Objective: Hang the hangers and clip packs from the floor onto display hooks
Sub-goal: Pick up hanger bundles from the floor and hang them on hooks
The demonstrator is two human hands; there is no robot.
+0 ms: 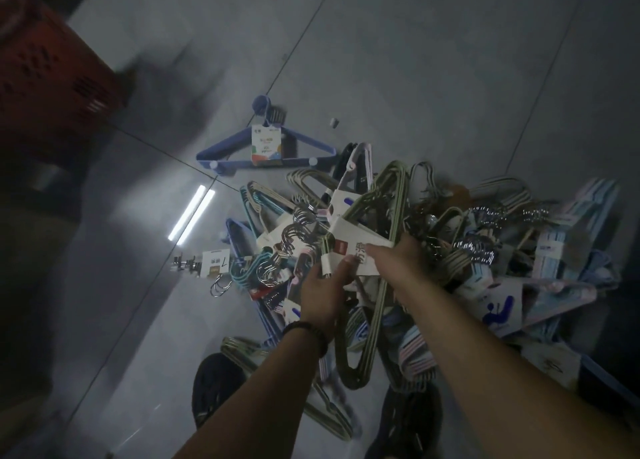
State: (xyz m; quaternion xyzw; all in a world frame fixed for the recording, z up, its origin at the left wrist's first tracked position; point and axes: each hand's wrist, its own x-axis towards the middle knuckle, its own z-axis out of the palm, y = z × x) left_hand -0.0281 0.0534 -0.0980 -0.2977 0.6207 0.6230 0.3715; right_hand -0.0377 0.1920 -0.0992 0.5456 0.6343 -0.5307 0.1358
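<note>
One view only: head camera, so we look steeply down past both forearms at tiled floor. Wide lens, edges bowed, picture dim and slightly blurred. Left hand and right hand sit near frame centre, close to lens. Hanger pile lies around and beyond hands. Red crate far left of left hand, at frame's upper corner.
</note>
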